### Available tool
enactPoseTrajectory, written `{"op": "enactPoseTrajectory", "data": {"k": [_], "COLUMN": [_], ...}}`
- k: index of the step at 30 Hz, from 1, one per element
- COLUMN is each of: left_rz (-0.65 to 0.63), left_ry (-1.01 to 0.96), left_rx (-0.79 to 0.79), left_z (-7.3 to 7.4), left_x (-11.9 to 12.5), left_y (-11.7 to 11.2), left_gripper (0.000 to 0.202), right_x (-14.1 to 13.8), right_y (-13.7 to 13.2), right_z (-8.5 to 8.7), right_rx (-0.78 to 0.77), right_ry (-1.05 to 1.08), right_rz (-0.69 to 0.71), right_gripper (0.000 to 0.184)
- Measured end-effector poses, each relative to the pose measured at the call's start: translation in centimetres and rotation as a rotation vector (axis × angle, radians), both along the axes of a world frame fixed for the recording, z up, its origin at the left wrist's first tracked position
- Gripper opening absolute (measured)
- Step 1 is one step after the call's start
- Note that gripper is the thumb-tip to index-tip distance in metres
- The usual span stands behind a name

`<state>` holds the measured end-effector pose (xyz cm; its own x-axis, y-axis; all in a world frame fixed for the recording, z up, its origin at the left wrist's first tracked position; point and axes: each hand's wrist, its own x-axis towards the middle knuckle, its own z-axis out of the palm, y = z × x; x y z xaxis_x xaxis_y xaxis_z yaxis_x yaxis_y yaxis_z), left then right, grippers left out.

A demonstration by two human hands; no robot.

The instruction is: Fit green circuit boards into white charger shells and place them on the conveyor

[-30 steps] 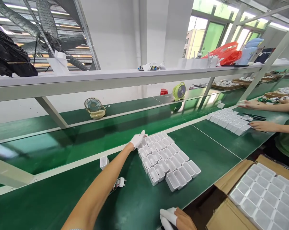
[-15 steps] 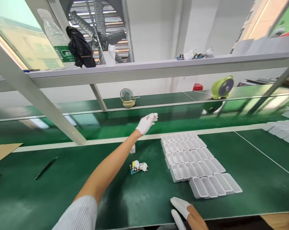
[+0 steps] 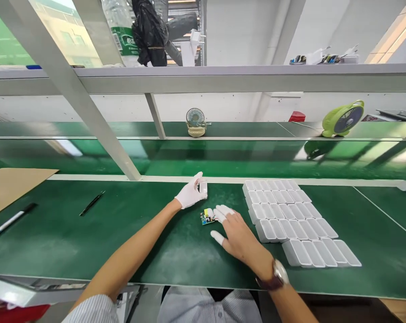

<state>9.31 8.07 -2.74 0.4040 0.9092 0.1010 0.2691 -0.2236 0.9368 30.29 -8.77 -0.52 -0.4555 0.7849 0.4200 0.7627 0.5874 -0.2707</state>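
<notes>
My left hand point(image 3: 191, 193), in a white glove, has its thumb and fingers closed around a small white plastic case point(image 3: 203, 190) near the back edge of the green bench. In front of it lies a small circuit board point(image 3: 207, 216) with a yellow part on top. My right hand point(image 3: 238, 233), with white covers on its fingertips, reaches over the board's right end, fingers stretched out and thumb apart. Its fingertips hide part of the board; whether they touch it I cannot tell. To the right stand rows of open white plastic cases point(image 3: 290, 211).
A black pen point(image 3: 92, 203), a white marker point(image 3: 10, 222) and brown cardboard point(image 3: 16, 186) lie at left. Behind the bench runs a shiny green conveyor point(image 3: 223, 159). A slanted metal post point(image 3: 98, 130) and a shelf point(image 3: 239, 80) stand ahead. Beyond are a small fan point(image 3: 195, 121) and a green fan point(image 3: 342, 119).
My left hand has come back from above the conveyor and taken hold of the white case. My right hand has moved up from the bench's front edge to the circuit board. The view has shifted.
</notes>
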Motion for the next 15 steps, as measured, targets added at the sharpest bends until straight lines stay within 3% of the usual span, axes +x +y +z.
{"op": "enactPoseTrajectory", "data": {"k": [4, 9, 12, 15], "left_rz": [-0.056, -0.037, -0.008, 0.004], "left_ry": [-0.083, -0.115, -0.075, -0.043], "left_rx": [-0.013, -0.060, -0.104, -0.087], "left_z": [-0.2, -0.6, -1.0, -1.2], "left_x": [-0.7, -3.1, -3.6, -3.6], "left_y": [-0.8, -3.4, -4.1, -3.9], "left_gripper": [0.110, 0.113, 0.120, 0.113], "right_x": [-2.0, -2.3, -1.9, -1.2], "right_y": [3.9, 5.7, 5.8, 5.7], "right_z": [-0.5, -0.2, -0.1, -0.6], "right_rx": [-0.193, -0.314, -0.320, -0.318], "right_ry": [-0.166, -0.200, -0.147, -0.070], "right_rz": [0.023, 0.048, 0.034, 0.059], "right_gripper": [0.050, 0.032, 0.044, 0.060]}}
